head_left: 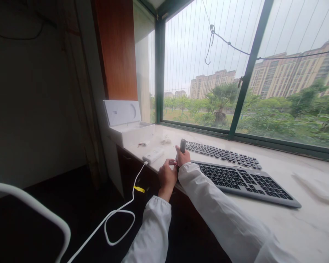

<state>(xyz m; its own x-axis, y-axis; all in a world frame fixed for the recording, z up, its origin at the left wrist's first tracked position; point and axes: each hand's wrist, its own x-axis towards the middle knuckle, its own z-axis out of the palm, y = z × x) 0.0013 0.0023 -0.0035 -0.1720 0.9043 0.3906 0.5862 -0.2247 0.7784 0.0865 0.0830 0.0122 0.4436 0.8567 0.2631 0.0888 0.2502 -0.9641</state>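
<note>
Two hands meet near the middle of the frame. The right hand (183, 157) wraps its grip around one dark cylinder (182, 145), upright, its top showing above the fist. The left hand (168, 176) is just beside it with fingers bent inward; whether its grip pinches anything I cannot tell (the fingertips are hidden).

Right of centre lie one dark keyboard (244, 182) and, behind it, one group of dark keys (223, 153) in rows, too small to count. Left of centre are one white box (134, 134) with its lid raised, one white device (153, 155) with one white cable (134, 186), one small metallic item (144, 144) and one crumpled white piece (166, 139). One yellow tag (139, 189) hangs on the cable; one filmy white sheet (316, 186) lies at right.

The pale, veined surface (304, 226) runs below a green-framed window (160, 73), with a reddish-brown panel (116, 51) at upper left. The surface's front edge passes beneath the hands. The cable loops beyond that edge, left of the left sleeve (153, 226); pale surface stretches between keyboard and sheet, towards the lower right.
</note>
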